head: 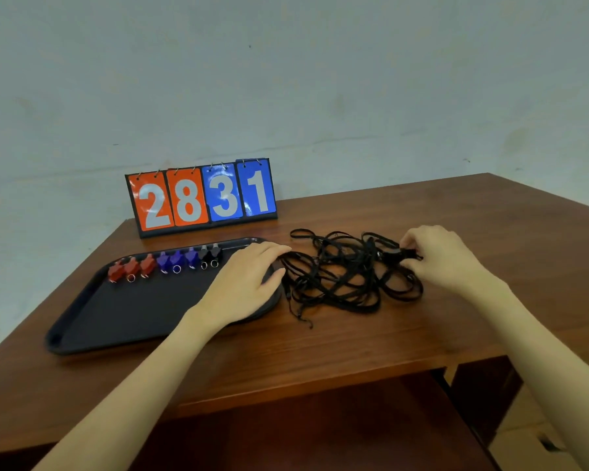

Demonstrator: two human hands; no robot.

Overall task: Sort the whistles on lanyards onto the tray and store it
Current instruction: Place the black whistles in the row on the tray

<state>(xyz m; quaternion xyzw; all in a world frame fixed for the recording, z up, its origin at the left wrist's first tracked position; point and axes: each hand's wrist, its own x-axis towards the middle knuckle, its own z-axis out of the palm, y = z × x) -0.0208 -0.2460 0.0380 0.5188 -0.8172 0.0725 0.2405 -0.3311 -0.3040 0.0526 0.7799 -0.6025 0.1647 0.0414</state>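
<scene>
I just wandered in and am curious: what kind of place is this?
Probably a sports equipment or store room: a flip scoreboard stands on a wooden table, with coloured whistles lined up on a tray beside tangled lanyards.

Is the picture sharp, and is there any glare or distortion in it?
Head view: soft, even light; glare patches on the scoreboard cards; weak shadows under the left hand and right hand; wide-angle bending at the table edges; the lanyards look slightly soft.

My two bare forearms, no sleeves in view, left hand (244, 283), right hand (446, 256), no rings, no watch
</scene>
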